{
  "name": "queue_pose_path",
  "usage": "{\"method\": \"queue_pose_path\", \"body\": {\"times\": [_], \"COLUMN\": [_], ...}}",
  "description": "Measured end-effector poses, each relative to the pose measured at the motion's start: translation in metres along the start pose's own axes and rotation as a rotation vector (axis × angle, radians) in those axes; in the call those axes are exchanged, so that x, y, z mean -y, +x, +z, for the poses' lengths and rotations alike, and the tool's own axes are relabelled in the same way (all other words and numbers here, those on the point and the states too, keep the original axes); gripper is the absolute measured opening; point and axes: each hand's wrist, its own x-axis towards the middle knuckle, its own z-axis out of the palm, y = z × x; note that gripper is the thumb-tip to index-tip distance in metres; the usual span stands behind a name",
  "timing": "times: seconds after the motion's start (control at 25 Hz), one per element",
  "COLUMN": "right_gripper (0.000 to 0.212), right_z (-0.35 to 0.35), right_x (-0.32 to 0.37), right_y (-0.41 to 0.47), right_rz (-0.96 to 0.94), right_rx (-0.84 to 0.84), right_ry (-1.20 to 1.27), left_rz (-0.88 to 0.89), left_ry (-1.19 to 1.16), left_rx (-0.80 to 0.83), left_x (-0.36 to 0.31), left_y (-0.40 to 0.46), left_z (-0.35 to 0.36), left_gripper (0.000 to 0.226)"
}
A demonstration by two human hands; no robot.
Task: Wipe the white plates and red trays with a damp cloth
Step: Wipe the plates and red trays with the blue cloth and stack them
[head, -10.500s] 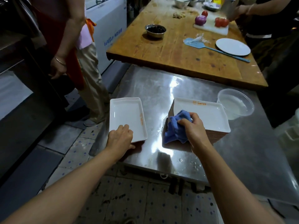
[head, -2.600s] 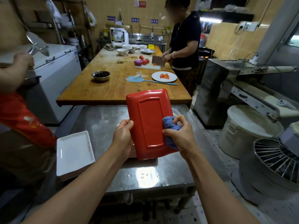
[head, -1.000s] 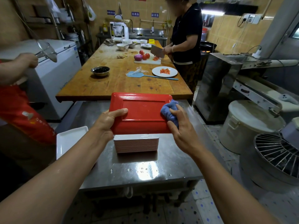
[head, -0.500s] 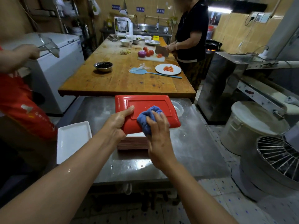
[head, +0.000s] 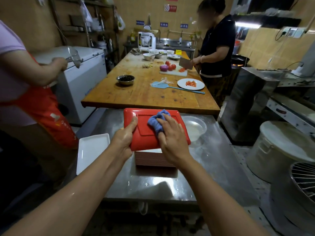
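A red tray (head: 144,132) lies upside down, held just above a stack of trays (head: 153,158) on the steel table (head: 213,167). My left hand (head: 123,138) grips its left edge, thumb on top. My right hand (head: 172,135) presses a blue cloth (head: 157,120) flat against the tray's red underside near the middle. A white rectangular plate (head: 92,149) lies at the table's left edge, on top of others.
A clear plastic bowl of water (head: 194,126) sits right of the tray. Beyond is a wooden table (head: 139,94) with food, where a person (head: 216,53) chops. Another person in a red apron (head: 39,108) stands close on the left. A large pot (head: 279,150) stands right.
The red tray stays over the stack while my right hand has slid the cloth across its underside, further from me and slightly right. My view has shifted a little.
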Motion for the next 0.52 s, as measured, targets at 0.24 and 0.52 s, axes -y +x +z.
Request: {"method": "queue_pose_path", "body": {"times": [0.24,0.52], "right_gripper": [0.037,0.041], "right_z": [-0.002,0.028], "right_x": [-0.026,0.016], "right_y": [-0.008,-0.025], "right_rz": [0.203,0.501], "right_rx": [-0.062,-0.187], "right_ry": [0.145,0.407], "left_rz": [-0.007,-0.030], "left_ry": [-0.058,-0.109], "left_rx": [-0.069,-0.162], "left_x": [-0.010,-0.006], "left_y": [-0.001,-0.003], "left_z": [-0.021,-0.034], "left_gripper": [0.024,0.025]}}
